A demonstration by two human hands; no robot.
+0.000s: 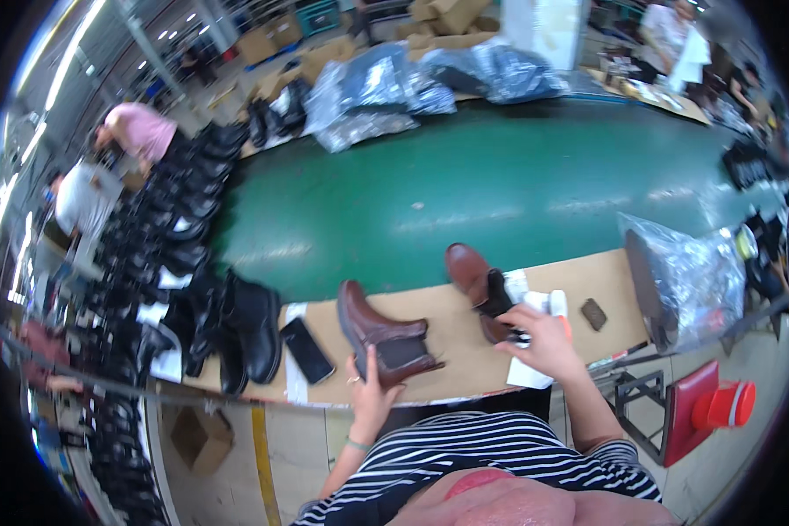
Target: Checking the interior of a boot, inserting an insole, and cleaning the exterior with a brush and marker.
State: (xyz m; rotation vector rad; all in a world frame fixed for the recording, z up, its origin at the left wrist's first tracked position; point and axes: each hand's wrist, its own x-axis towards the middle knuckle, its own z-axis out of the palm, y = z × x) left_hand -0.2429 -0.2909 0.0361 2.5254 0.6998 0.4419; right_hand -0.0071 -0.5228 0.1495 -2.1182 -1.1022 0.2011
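Note:
A brown ankle boot (380, 331) with dark elastic side panels lies on its side on the cardboard sheet in front of me. My left hand (373, 390) grips it at the heel and shaft, with one finger laid along the leather. To its right is a second brown boot (472, 275), its toe pointing away and its dark opening toward me. Over that opening my right hand (539, 340) is closed, its fingers curled on a small dark and white thing I cannot make out. A white bottle (557, 303) stands just beyond that hand.
A black phone (307, 351) and black boots (252, 324) are on the left. A small brown block (593, 314) and a plastic-wrapped bundle (688, 285) lie right. Beyond the cardboard (622, 276) runs a green surface (421, 206). A red stool (691, 412) stands lower right.

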